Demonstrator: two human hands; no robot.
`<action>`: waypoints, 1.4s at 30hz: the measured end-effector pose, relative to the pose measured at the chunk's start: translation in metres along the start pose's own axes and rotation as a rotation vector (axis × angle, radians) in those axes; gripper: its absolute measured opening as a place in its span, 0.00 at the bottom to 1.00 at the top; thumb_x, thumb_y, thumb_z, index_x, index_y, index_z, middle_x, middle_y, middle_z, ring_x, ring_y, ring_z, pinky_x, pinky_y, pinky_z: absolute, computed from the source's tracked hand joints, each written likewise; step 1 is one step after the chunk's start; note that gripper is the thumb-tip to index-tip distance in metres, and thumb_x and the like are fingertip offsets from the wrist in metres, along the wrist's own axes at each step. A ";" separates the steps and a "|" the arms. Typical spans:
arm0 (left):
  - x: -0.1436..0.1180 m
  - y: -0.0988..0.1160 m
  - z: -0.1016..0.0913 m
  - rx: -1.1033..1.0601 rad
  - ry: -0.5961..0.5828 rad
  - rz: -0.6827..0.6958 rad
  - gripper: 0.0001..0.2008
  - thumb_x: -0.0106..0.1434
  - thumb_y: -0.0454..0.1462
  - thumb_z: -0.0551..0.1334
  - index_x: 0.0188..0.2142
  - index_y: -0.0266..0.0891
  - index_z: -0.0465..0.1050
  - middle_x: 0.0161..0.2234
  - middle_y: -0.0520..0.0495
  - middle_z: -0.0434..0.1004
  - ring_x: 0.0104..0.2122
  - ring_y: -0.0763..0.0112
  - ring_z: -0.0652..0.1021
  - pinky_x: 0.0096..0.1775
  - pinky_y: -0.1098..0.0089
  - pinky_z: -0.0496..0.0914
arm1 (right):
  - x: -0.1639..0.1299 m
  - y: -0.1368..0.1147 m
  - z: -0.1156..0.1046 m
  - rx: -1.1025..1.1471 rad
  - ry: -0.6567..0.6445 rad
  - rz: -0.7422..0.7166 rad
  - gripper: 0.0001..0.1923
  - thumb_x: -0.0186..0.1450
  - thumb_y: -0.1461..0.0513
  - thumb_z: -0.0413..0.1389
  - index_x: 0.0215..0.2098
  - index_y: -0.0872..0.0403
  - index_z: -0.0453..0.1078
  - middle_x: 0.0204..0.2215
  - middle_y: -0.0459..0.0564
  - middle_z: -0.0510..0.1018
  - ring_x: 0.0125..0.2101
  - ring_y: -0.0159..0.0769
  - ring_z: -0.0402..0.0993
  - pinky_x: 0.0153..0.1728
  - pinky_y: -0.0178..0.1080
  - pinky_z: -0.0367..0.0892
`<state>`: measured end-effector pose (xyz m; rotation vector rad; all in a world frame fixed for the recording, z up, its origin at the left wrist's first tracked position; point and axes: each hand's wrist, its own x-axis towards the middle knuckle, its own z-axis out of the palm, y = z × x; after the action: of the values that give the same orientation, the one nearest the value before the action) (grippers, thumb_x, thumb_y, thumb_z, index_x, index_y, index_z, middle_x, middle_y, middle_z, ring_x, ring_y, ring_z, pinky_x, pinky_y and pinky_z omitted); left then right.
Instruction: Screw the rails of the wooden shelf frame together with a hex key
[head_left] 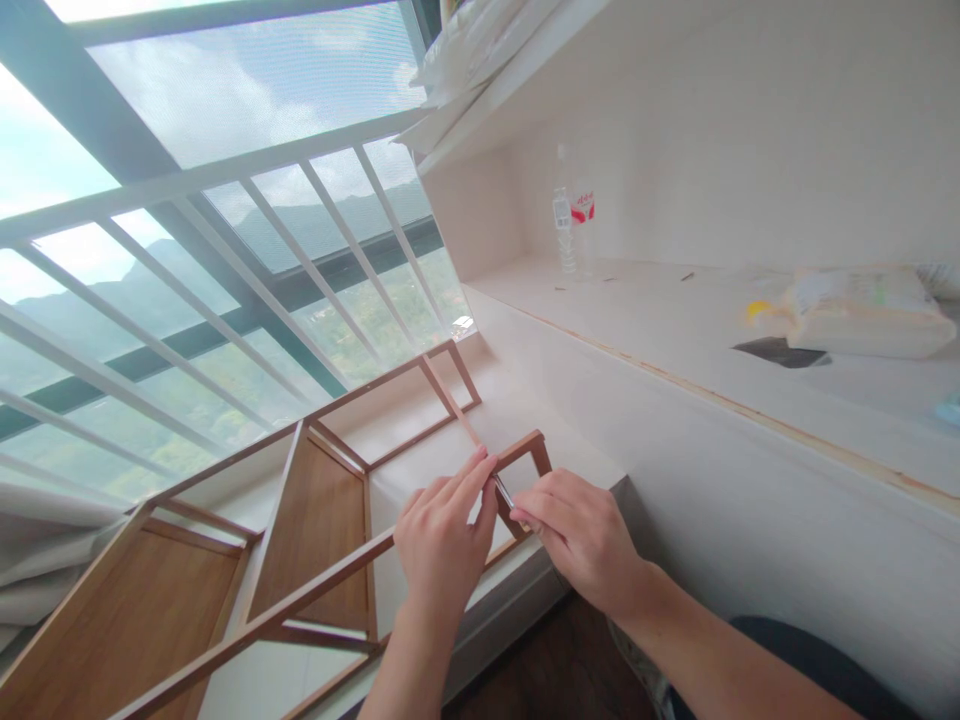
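A wooden shelf frame (315,505) with brown panels lies tipped on its side across the white window sill. My left hand (442,545) grips the frame's upper rail near its end corner, fingers laid along the wood. My right hand (581,540) is closed on a thin metal tool (504,492), whose tip meets the corner joint between the two hands. The tool's far end is hidden by my fingers.
A white desk surface (675,330) on the right carries a clear plastic bottle (564,225) and a wrapped package (855,312). A white railing (225,260) runs before the window on the left. Plastic-wrapped goods (465,50) sit on the upper shelf.
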<state>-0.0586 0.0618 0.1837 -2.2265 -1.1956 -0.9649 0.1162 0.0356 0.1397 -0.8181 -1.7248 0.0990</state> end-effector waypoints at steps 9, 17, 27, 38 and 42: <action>0.002 0.000 -0.002 -0.005 0.002 0.011 0.13 0.68 0.35 0.63 0.50 0.50 0.79 0.49 0.57 0.83 0.35 0.70 0.83 0.38 0.66 0.70 | 0.002 -0.001 0.000 0.065 0.016 0.161 0.10 0.73 0.64 0.53 0.34 0.53 0.72 0.27 0.47 0.73 0.30 0.34 0.68 0.35 0.37 0.61; 0.002 0.000 -0.001 -0.010 0.009 0.017 0.13 0.68 0.35 0.63 0.50 0.49 0.79 0.49 0.57 0.84 0.35 0.71 0.83 0.38 0.66 0.70 | 0.000 -0.003 0.006 0.292 -0.046 0.447 0.18 0.74 0.58 0.51 0.29 0.53 0.74 0.24 0.44 0.73 0.27 0.31 0.69 0.31 0.34 0.61; 0.002 0.000 -0.002 0.001 0.003 0.012 0.13 0.67 0.36 0.64 0.50 0.50 0.79 0.49 0.57 0.84 0.34 0.71 0.83 0.38 0.66 0.70 | 0.000 -0.006 0.006 0.340 -0.121 0.460 0.19 0.74 0.56 0.50 0.29 0.54 0.74 0.24 0.45 0.73 0.27 0.32 0.68 0.31 0.35 0.59; 0.001 0.000 -0.002 0.021 0.000 0.016 0.12 0.68 0.36 0.64 0.50 0.50 0.79 0.48 0.57 0.84 0.34 0.71 0.83 0.36 0.66 0.70 | -0.001 0.000 0.006 0.152 -0.107 0.252 0.15 0.74 0.61 0.51 0.28 0.53 0.63 0.24 0.42 0.65 0.26 0.30 0.62 0.31 0.35 0.57; 0.001 0.000 -0.003 0.017 0.004 0.017 0.12 0.68 0.36 0.64 0.50 0.50 0.79 0.48 0.56 0.84 0.34 0.71 0.83 0.36 0.66 0.70 | -0.001 0.001 0.005 0.113 -0.091 0.216 0.11 0.74 0.61 0.52 0.33 0.53 0.68 0.25 0.43 0.68 0.27 0.31 0.64 0.32 0.35 0.58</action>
<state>-0.0590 0.0610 0.1865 -2.2167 -1.1767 -0.9488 0.1129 0.0376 0.1370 -0.9254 -1.6942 0.3816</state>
